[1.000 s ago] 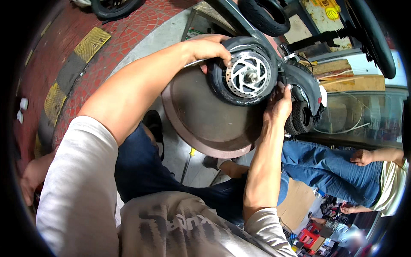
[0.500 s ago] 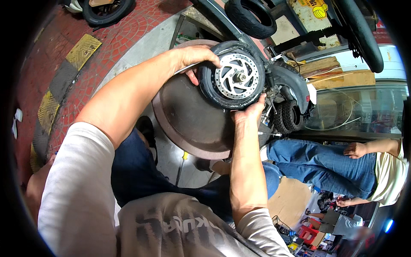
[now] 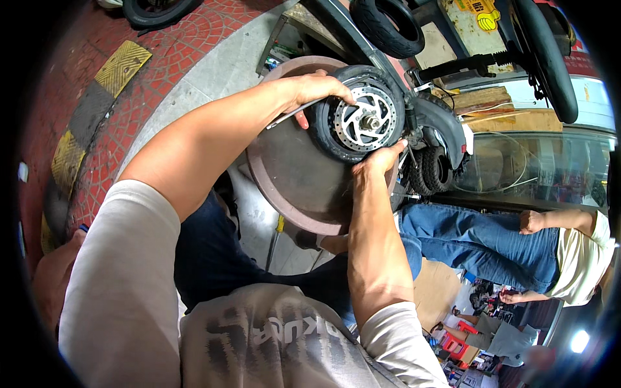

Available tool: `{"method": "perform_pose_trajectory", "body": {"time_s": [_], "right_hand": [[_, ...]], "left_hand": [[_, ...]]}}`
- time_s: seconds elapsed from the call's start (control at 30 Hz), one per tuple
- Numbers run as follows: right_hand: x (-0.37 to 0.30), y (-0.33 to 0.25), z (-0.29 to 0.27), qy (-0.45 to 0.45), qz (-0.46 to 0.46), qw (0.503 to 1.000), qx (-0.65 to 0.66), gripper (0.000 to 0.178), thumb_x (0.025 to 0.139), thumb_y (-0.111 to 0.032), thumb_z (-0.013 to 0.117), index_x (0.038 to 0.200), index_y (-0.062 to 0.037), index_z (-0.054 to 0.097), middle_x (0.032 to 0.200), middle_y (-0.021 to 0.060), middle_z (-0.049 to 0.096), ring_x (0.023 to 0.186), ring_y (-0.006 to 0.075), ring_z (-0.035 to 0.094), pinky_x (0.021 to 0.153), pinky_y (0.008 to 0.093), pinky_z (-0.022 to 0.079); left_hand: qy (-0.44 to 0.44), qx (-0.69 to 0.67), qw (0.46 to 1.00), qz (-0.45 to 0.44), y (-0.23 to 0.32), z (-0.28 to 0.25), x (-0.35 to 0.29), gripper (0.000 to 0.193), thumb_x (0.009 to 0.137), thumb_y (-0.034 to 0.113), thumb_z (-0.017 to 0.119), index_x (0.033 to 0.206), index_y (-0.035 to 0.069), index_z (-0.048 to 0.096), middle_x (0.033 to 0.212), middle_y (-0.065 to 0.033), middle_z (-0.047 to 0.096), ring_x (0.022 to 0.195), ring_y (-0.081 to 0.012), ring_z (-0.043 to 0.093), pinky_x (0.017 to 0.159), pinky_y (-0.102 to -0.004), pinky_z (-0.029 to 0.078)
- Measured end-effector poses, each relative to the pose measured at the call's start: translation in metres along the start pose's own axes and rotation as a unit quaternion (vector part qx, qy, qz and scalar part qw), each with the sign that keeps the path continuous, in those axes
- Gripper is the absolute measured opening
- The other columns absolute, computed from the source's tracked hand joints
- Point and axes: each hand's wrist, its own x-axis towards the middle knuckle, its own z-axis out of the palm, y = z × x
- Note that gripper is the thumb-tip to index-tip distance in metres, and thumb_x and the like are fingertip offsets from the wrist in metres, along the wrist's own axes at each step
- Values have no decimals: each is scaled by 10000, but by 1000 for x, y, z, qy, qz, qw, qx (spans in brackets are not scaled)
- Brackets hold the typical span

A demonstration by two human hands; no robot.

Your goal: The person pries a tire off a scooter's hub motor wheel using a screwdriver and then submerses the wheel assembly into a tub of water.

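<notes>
A small scooter wheel [image 3: 325, 137] with a black tyre lies on a round, dark-topped stand with a brownish rim [image 3: 277, 202]. Its drilled silver brake disc [image 3: 348, 134] faces up, with a threaded axle in the middle. My left hand [image 3: 315, 92] is closed around a thin metal bar [image 3: 284, 119], probably a tyre lever, and presses at the wheel's left side with the thumb near the disc. The bar's inner end is hidden by the hand. At the near right edge of the tyre, my right hand [image 3: 381, 158] grips it, thumb up along the side.
A loose tyre [image 3: 388, 29] and a scooter [image 3: 443, 123] are beyond the wheel. Knobby tyres [image 3: 432, 171] stand to the right. A yellow-handled tool [image 3: 279, 225] is below the stand. Another person in jeans [image 3: 479, 246] is close on the right. A glass case [image 3: 530, 165] stands behind.
The wheel, stand and both hands appear slightly farther right, as the whole view has shifted a little. Both hands keep their hold on the wheel and bar.
</notes>
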Motion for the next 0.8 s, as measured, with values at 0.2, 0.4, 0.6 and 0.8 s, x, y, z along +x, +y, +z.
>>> {"method": "perform_pose_trajectory", "body": {"time_s": [0.2, 0.4, 0.6, 0.8], "right_hand": [[6, 5, -5, -30, 1, 1000, 5, 769, 1084, -624, 173, 1494, -90, 545, 1518, 128, 566, 1372, 346, 551, 1151, 509, 459], [8, 6, -5, -51, 28, 998, 3, 790, 1056, -684, 195, 1512, -138, 538, 1533, 117, 554, 1384, 359, 539, 1155, 557, 444], [2, -8, -15, -88, 82, 993, -3, 875, 1013, -788, 207, 1562, -164, 478, 1596, 114, 486, 1428, 370, 493, 1180, 600, 392], [9, 1, -12, -72, 29, 997, 5, 767, 1079, -647, 179, 1524, -123, 518, 1542, 130, 546, 1398, 364, 527, 1173, 562, 424]], "left_hand": [[38, 0, 999, 1, 6, 5, -8, 1008, 739, 525, 820, 1452, -22, 364, 1189, -182, 692, 934, -251, 732, 563, -443, 560], [79, -23, 991, 105, -18, -1, 24, 949, 758, 353, 898, 1449, -95, 428, 1252, -205, 695, 1027, -235, 727, 795, -389, 608], [32, -119, 982, 145, -19, -4, 30, 672, 835, 190, 876, 1373, -85, 581, 1237, -177, 732, 1105, -216, 713, 1005, -328, 548], [86, -77, 978, 171, -24, -1, 38, 657, 840, 158, 867, 1379, -88, 582, 1236, -175, 732, 1086, -209, 721, 972, -323, 565]]}}
